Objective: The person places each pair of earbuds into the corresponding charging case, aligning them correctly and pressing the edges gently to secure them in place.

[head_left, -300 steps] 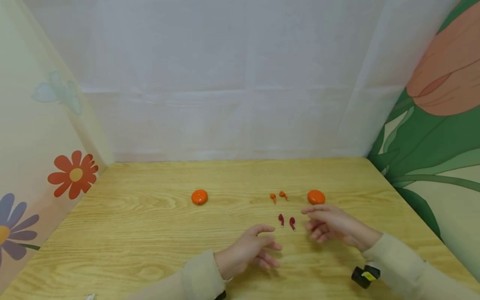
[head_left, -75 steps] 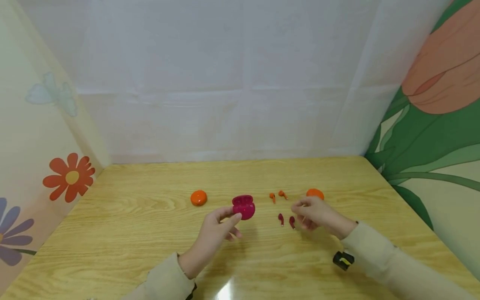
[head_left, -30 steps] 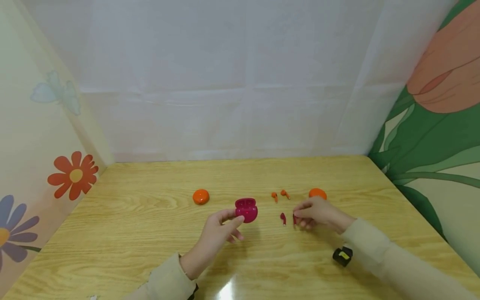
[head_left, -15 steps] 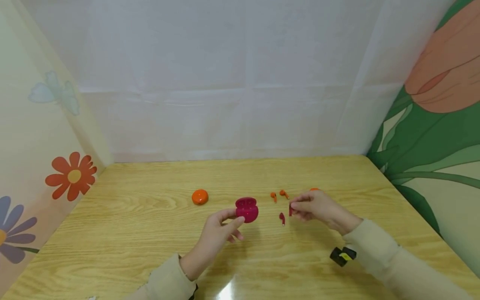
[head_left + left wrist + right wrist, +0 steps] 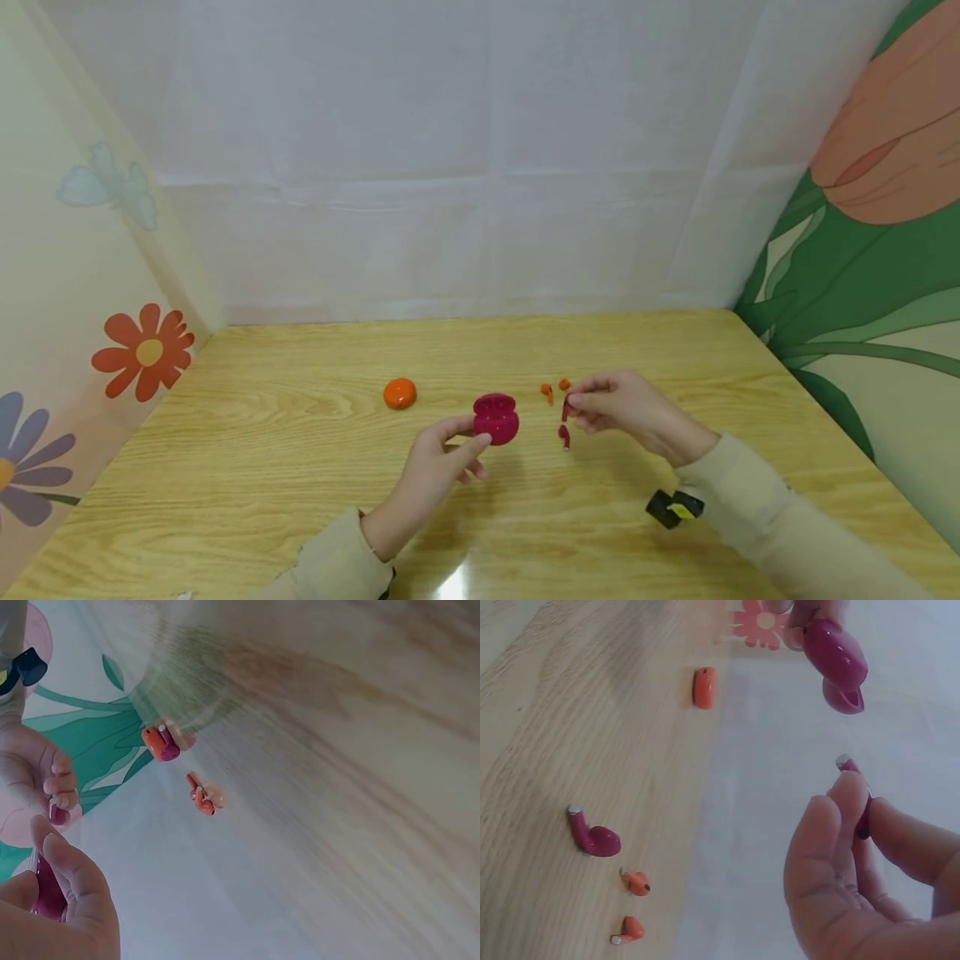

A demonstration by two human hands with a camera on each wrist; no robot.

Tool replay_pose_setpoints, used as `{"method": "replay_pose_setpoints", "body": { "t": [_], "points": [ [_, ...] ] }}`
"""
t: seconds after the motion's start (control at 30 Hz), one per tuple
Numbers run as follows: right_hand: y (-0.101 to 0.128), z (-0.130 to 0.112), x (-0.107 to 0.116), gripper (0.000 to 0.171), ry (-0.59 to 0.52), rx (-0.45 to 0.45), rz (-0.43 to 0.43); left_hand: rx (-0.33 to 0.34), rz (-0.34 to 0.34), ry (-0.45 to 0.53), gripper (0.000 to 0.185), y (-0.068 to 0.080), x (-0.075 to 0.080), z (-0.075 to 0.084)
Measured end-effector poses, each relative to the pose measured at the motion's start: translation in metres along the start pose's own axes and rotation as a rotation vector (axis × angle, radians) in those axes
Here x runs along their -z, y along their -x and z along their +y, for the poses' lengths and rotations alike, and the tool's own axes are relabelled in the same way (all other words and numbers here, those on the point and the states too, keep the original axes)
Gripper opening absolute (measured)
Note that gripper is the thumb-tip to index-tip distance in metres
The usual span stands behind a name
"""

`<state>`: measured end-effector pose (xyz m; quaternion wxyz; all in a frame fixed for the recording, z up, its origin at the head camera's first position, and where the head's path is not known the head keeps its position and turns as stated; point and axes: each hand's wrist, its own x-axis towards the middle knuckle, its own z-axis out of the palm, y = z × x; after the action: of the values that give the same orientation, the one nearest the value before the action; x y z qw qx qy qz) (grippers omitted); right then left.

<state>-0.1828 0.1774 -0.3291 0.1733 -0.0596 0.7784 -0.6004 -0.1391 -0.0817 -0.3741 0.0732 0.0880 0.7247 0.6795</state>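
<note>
A crimson earbud [image 5: 566,409], pinched by the right hand [image 5: 628,410], has been brought nearer, to three o'clock of the case [image 5: 498,429], gripped low by the left hand [image 5: 432,465], apparently keeping its lid [image 5: 494,402] free

Both sleeves [image 5: 795,521] are beige — below the right one sits a black block [image 5: 663,509] with a yellow patch [image 5: 683,511].

No text or numbers can be read.
</note>
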Motion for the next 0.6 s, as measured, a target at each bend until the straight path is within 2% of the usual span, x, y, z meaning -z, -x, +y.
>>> {"method": "replay_pose_setpoints", "body": {
  "t": [0.37,0.6],
  "points": [
    [0.002,-0.013,-0.009,0.024,0.004,0.029,-0.018,-0.004,-0.010,-0.015,0.034,-0.002,-0.003,0.000],
    [0.001,-0.018,-0.016,0.021,-0.041,0.052,-0.043,-0.002,-0.016,-0.017,0.032,-0.002,-0.004,0.001]
  ]
}}
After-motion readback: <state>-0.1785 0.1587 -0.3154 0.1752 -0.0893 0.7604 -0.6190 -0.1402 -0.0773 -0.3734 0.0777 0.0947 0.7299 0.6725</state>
